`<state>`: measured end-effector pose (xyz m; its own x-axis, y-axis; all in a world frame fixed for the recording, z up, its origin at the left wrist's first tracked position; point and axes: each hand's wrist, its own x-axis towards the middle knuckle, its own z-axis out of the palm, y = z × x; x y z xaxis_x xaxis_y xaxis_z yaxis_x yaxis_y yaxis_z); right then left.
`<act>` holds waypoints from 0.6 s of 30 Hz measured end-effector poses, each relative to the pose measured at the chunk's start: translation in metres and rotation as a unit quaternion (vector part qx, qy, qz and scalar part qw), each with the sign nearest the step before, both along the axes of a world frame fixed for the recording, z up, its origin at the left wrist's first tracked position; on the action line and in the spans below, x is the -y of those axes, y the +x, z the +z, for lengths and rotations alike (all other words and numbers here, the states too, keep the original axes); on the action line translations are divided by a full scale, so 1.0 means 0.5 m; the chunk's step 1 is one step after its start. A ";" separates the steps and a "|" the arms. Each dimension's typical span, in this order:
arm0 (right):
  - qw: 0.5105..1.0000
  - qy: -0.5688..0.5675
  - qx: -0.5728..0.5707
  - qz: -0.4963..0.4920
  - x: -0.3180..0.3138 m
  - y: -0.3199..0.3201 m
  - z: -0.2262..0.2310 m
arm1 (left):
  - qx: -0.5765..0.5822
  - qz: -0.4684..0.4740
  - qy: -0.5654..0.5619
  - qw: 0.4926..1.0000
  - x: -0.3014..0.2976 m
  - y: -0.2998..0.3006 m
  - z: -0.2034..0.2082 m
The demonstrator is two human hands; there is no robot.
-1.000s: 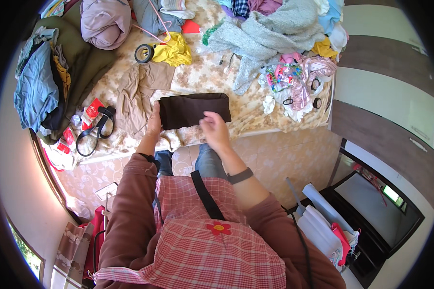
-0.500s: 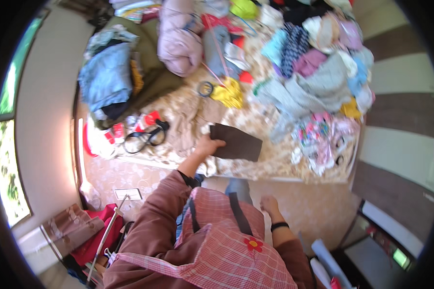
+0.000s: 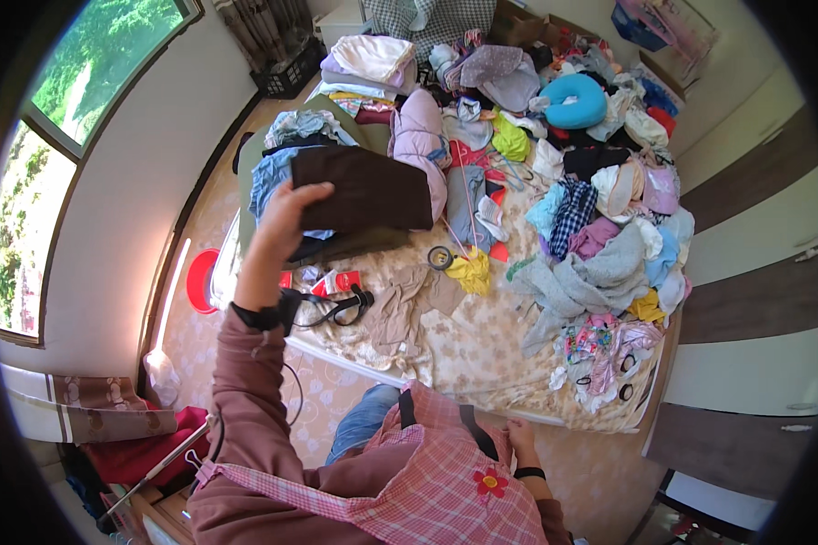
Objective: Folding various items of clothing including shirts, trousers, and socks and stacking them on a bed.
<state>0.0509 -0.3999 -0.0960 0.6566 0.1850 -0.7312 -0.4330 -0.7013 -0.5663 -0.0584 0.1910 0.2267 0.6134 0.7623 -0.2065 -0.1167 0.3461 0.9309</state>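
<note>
My left hand [image 3: 286, 218] grips a dark brown folded garment [image 3: 373, 193] by its left edge, thumb on top. It is a flat, neat rectangle held up over the left side of the bed. Behind and below it lie a light blue denim garment [image 3: 271, 182] and an olive green cloth [image 3: 368, 134], both partly hidden. My right hand [image 3: 521, 438] hangs low beside my pink checked apron [image 3: 427, 472], its fingers curled with nothing visible in them.
Under the clothes is a bed with a patterned cover [image 3: 482, 363]. A large heap of clothes [image 3: 600, 236] fills its right side, with a blue neck pillow [image 3: 574, 102] behind. Nearer lie a beige garment [image 3: 400, 309], a black belt [image 3: 354, 307] and a tape roll [image 3: 440, 258]. A red basin [image 3: 202, 282] stands left.
My left hand has raised the brown garment and carried it left and away from me, from the bed's front to above the olive cloth. The view has tilted up, showing more of the room.
</note>
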 end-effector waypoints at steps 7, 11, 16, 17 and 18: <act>0.986 -0.070 0.046 0.145 -0.039 -0.072 0.032 | -0.090 0.056 -0.048 0.993 -0.314 -0.168 -0.174; 0.971 -0.037 0.090 0.220 -0.032 -0.117 0.072 | -0.252 0.216 -0.018 0.943 -0.386 -0.261 -0.394; 0.957 -0.084 0.132 0.244 0.096 -0.131 -0.043 | -0.344 0.338 0.075 0.873 -0.365 -0.263 -0.446; 0.949 -0.139 0.140 0.246 0.052 -0.138 -0.028 | -0.377 0.356 0.193 0.833 -0.356 -0.250 -0.462; 0.960 -0.117 0.121 0.224 0.001 -0.134 0.022 | -0.400 0.362 0.213 0.815 -0.335 -0.218 -0.459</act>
<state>-0.0163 -0.4005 -0.0849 0.7052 0.3378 -0.6234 0.0665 -0.9068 -0.4162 -0.1673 0.3584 -0.0028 -0.2287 0.9717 0.0587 0.5558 0.0808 0.8274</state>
